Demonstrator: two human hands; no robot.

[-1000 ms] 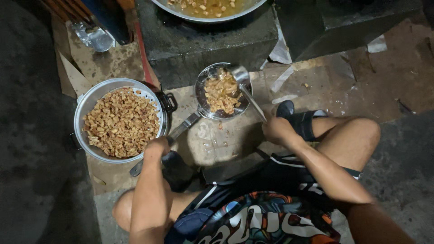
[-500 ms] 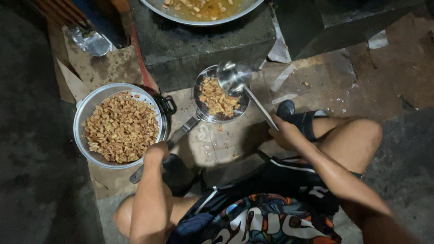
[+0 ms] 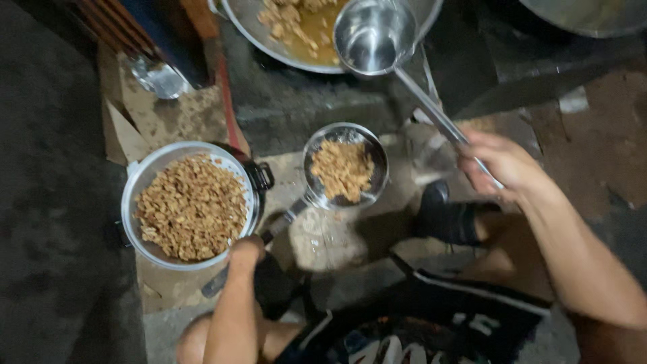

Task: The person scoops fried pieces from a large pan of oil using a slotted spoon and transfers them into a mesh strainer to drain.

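Head view looks down on a rough concrete floor [image 3: 337, 236] where a person squats. Largest, at the top edge, is a wide metal pan [image 3: 269, 40] holding yellowish liquid with fried pieces in it, resting on a dark stone block [image 3: 296, 108]. Next in size, toward the left side of the floor, stands a round pot [image 3: 138, 189] with black handles, filled nearly to the rim with browned, crumbly bits. Between pot and right arm sits a smaller wire strainer [image 3: 345, 167] with a heap of the same browned bits inside; its long handle runs down-left to the left hand [image 3: 246, 251], which is closed around that handle just beside the pot's rim. A steel ladle [image 3: 375, 35] hovers over the pan, its bowl looking empty and shiny; its shaft slants down-right into the right hand [image 3: 499, 162], fingers wrapped around it. Smallest, a crumpled clear plastic bag [image 3: 158, 77] lies near the upper left, on cardboard.
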